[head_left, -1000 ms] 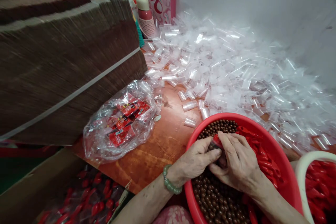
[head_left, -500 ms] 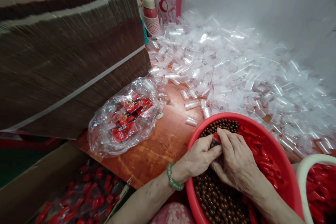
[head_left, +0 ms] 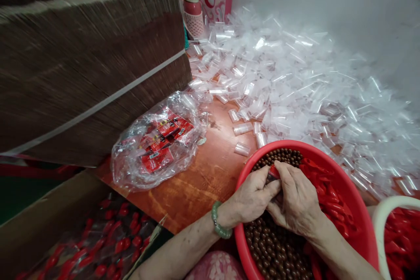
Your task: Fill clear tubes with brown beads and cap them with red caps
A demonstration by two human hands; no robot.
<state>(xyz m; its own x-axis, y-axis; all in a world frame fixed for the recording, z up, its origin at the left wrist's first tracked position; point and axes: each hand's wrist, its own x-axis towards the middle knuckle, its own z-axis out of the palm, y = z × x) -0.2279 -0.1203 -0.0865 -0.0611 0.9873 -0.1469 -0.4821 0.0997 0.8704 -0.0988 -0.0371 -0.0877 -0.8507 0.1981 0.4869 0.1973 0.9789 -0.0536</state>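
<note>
Fingers [head_left: 288, 180] of two hands [head_left: 251, 199] [head_left: 301, 203] grip one red-topped container [head_left: 272, 171].

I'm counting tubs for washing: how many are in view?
2: a red tub beneath the left hand and right hand, and a cream tub at the right edge, partly cut off. Others may be hidden.

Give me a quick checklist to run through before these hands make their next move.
1. Left hand has its grip on the red-topped piece: ok.
2. Right hand also at that piece: ok.
3. Both hands over the red tub: ok.
4. Brown balls and loose red pieces in the tub: ok.
5. Red top fully seated: cannot tell, fingers cover it.
</note>
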